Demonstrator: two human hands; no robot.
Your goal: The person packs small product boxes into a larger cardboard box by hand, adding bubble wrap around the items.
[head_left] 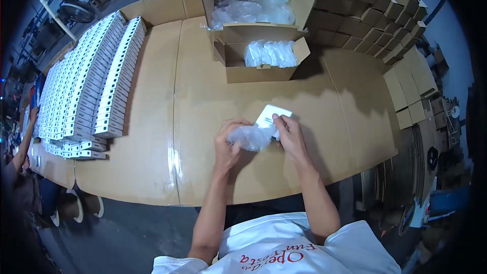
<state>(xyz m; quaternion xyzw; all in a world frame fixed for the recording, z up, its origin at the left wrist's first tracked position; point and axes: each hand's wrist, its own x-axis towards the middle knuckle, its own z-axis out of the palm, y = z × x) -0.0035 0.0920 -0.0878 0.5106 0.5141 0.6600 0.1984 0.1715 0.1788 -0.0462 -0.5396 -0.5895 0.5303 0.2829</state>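
White shirt (284, 246) with red lettering is nearest the lens, both forearms reaching out from it over the near edge.

Large to small:
- Tabletop (152, 137): covered in flat brown cardboard sheets.
- Rows of white boxes (86, 86): packed tight along the left edge, running to the far left corner.
- Stack of small brown cartons (375, 10): far right corner and down the right edge.
- Open carton (258, 73): middle of the far edge, with clear wrapped packs inside. A bigger open carton of loose plastic sits behind it.
- Another person's arm (25, 142): at the left edge, well apart from us.

Work sits mid-tabletop, near the near edge.
- Left hand (229, 142): closed, fingers bunched on a crumpled clear plastic bag (251, 137).
- Right hand (290, 134): thumb and fingertips pinched on the near edge of a white square piece (271, 114).
- The bag touches the piece at its near left side. We can't tell whether any of the piece is inside the bag.

The piece looks flat, thin and rigid, with rounded corners and a plain matte white face. The bag is thin, wrinkled film, likely slippery and clingy.

How we'd do it well:
- Keep the left grip at the bag mouth, not on the bunched middle, so the film stays taut.
- Hold the piece by its edges and keep it square to the opening.
- Move it slowly so a corner doesn't snag or tear the film.
- Keep both low over the tabletop in case of a slip.
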